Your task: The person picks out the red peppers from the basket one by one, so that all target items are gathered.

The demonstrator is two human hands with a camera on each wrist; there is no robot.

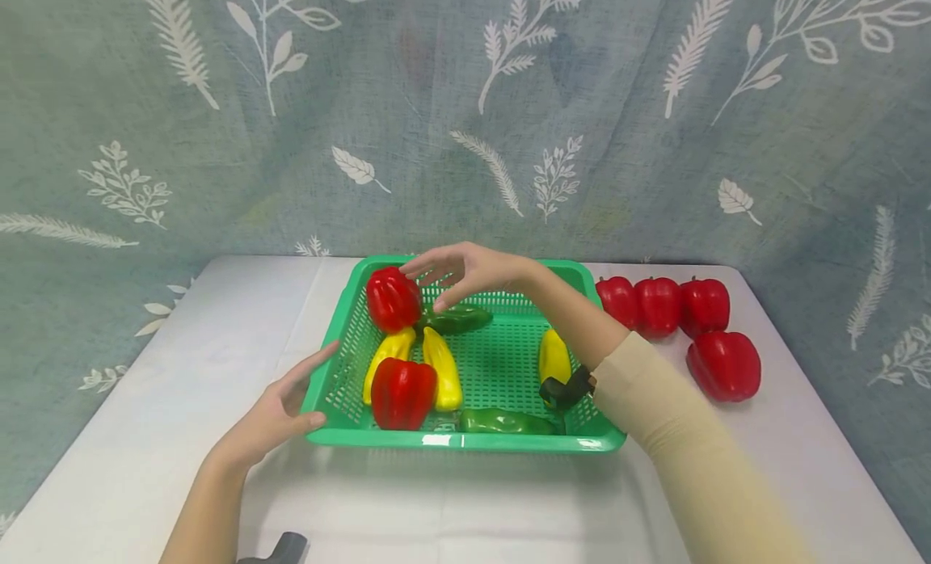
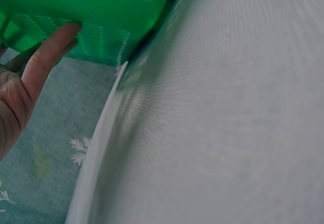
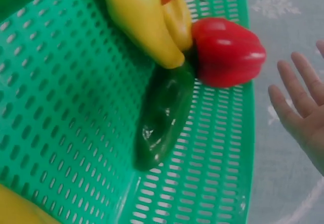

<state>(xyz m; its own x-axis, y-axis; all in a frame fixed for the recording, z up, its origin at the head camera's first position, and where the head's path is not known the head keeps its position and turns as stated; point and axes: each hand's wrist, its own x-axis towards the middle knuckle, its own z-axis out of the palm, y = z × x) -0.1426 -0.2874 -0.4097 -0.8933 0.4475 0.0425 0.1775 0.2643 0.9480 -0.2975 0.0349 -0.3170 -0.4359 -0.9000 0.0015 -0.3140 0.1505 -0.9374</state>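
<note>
A green plastic basket (image 1: 465,440) holds red, yellow and green peppers. My right hand (image 1: 476,271) hovers over its back left part with fingers spread, holding nothing. Nearest to it are a red bell pepper (image 1: 393,300) in the back left corner and a long green pepper (image 1: 465,318). The right wrist view shows a gap between that hand (image 3: 306,105) and the red pepper (image 3: 228,52). At the basket's front left corner is my left hand (image 1: 272,414), its fingers extended along the outside. In the left wrist view its fingertips (image 2: 71,29) overlap the basket wall; contact is unclear.
Also in the basket are yellow peppers (image 1: 442,370), a front red bell pepper (image 1: 403,394) and a front green pepper (image 1: 505,421). Several red bell peppers (image 1: 723,366) lie on the white table right of it. A dark object (image 1: 287,548) shows at the front edge. Patterned cloth (image 1: 436,144) hangs behind.
</note>
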